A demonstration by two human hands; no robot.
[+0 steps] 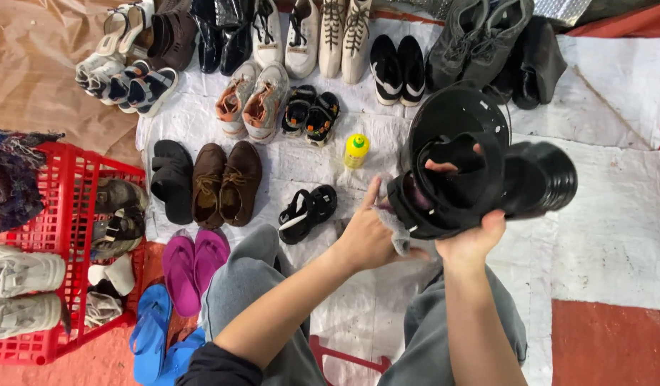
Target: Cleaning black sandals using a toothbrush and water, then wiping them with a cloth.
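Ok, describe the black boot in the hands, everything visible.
The black boot is glossy and rubbery-looking, held sideways above the white sheet, its ribbed sole pointing right and the open shaft toward the camera. The right hand supports it from below, fingers inside the shaft. The left hand presses a pale cloth against its rim.

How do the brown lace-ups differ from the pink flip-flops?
The brown lace-ups are closed, laced and lie on the white sheet; the pink flip-flops are open thong sandals, flat, lying at the sheet's edge by the red crate. Both are neat side-by-side pairs, untouched by either hand.
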